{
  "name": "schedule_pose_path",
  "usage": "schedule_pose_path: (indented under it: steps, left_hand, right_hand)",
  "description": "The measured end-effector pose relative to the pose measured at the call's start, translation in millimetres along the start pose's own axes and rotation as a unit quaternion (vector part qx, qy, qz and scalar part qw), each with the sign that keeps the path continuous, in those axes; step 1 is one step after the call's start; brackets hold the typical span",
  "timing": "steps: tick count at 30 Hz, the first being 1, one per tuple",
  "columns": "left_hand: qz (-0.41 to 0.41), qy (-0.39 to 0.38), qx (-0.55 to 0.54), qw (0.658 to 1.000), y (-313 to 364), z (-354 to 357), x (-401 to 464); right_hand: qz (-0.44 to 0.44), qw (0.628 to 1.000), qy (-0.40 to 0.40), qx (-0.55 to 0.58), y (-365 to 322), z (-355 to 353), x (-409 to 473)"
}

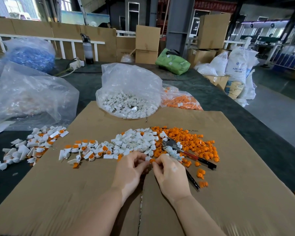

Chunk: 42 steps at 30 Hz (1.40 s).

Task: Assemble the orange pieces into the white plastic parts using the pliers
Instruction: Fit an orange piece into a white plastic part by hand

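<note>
My left hand (129,169) pinches a small white plastic part (148,158) just above the cardboard sheet (75,193). My right hand (169,172) pinches an orange piece (152,160) that touches the white part. The pliers (182,151) lie untouched on the cardboard just right of my hands, jaws toward the piles, red-and-black handles pointing right and toward me. A pile of loose white parts (136,142) lies ahead of my hands, and a pile of orange pieces (192,142) lies to its right.
White parts with orange pieces in them (85,151) are spread to the left, more (32,145) off the cardboard's edge. A clear bag of white parts (129,92) and a bag of orange pieces (180,99) stand behind. Other plastic bags (29,92) lie at left.
</note>
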<state>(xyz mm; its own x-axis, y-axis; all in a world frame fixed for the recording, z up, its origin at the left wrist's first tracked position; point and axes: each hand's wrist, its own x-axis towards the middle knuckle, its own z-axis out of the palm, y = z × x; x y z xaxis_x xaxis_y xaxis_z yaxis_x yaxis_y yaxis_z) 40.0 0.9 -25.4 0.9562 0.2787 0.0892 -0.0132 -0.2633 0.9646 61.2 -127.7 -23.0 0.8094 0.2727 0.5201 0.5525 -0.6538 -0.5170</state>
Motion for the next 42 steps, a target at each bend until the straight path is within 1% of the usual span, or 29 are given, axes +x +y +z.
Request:
schedule_pose_path:
  steps: [6, 10, 14, 16, 18, 23, 28, 38, 42]
  left_hand:
    - [0.000, -0.005, 0.015, 1.000, 1.3, 0.5, -2.6]
    - [0.008, -0.013, 0.025, 1.000, -0.1, 0.6, -4.1]
    - [-0.004, 0.011, -0.003, 1.000, -0.4, 0.1, -1.4]
    - [-0.018, 0.020, -0.038, 0.999, 0.0, 0.2, -0.4]
    - [-0.027, 0.024, -0.051, 0.998, -0.9, -0.3, 0.5]
    - [-0.025, 0.016, -0.049, 0.998, -2.2, -1.7, 0.0]
    - [-0.021, 0.009, -0.032, 0.999, -2.2, -1.5, 1.0]
    - [-0.016, 0.009, -0.019, 1.000, -2.8, -1.2, 1.0]
    - [-0.020, 0.020, -0.025, 0.999, -1.2, -0.3, 1.0]
  right_hand:
    - [0.003, 0.999, -0.035, 0.004, 3.4, 0.5, -0.4]
    - [-0.011, 0.999, -0.039, -0.004, 0.3, -0.5, -0.6]
    - [-0.007, 0.998, -0.051, 0.020, 2.4, -0.8, -1.2]
    - [-0.001, 0.998, -0.047, 0.050, 3.3, -1.8, -1.5]
    - [-0.006, 0.998, -0.040, 0.055, 1.9, -2.5, -1.8]
    - [-0.028, 0.998, -0.017, 0.056, 0.1, -3.1, -3.0]
    - [-0.051, 0.997, -0.013, 0.051, -1.2, -5.3, -1.3]
    - [-0.047, 0.998, -0.013, 0.049, -0.9, -5.5, -0.7]
    - [-0.048, 0.998, -0.008, 0.051, -0.3, -4.7, -0.8]
